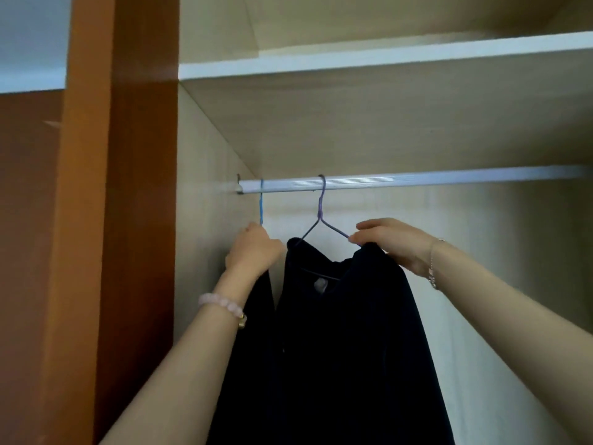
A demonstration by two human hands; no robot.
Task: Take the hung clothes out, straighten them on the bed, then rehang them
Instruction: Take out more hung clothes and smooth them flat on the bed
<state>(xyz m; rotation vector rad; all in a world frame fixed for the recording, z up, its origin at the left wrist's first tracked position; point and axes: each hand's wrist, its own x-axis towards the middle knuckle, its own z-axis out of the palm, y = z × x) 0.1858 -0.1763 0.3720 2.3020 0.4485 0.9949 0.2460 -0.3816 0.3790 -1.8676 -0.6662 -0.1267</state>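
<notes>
A dark navy garment (346, 332) hangs on a purple wire hanger (321, 207) hooked over the white closet rail (417, 181). My right hand (391, 244) pinches the hanger's right shoulder where the garment drapes over it. Left of it, a blue hanger (261, 200) hangs on the rail close to the wardrobe's side wall. My left hand (253, 250) is closed around the lower part of the blue hanger and the top of a second dark garment (260, 303), which is mostly hidden behind my forearm.
A white-edged shelf (385, 54) runs above the rail. The orange-brown wardrobe frame (122, 187) stands at the left. The rail to the right of the purple hanger is bare.
</notes>
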